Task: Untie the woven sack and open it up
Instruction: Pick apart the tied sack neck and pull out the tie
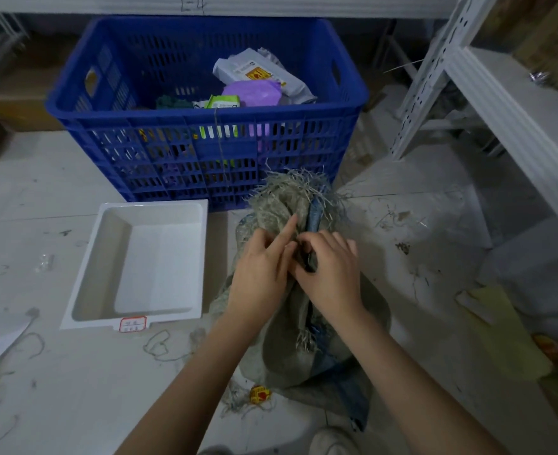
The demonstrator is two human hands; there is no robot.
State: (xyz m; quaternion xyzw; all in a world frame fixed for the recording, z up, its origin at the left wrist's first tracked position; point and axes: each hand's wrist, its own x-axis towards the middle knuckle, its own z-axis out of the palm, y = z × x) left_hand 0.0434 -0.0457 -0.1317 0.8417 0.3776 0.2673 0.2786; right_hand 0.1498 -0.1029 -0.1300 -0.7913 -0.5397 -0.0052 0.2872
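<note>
Sack neck bunched, tie not yet loose

Both the left hand (260, 261) and right hand (330, 267) pinch at the sack (290, 205) neck (tie itself hidden); opening remains.

Shelf beam (205, 4), 12 o'clock: handwritten mark, apparently "2-4", partly cut off. White tray (139, 261), 9 o'clock: red-bordered label (133, 323) on near rim, characters too small to read. Grey parcel (264, 77) in blue crate (205, 139), 12 o'clock: yellow sticker (260, 74), print illegible. Green packet (223, 101): text illegible.
</note>
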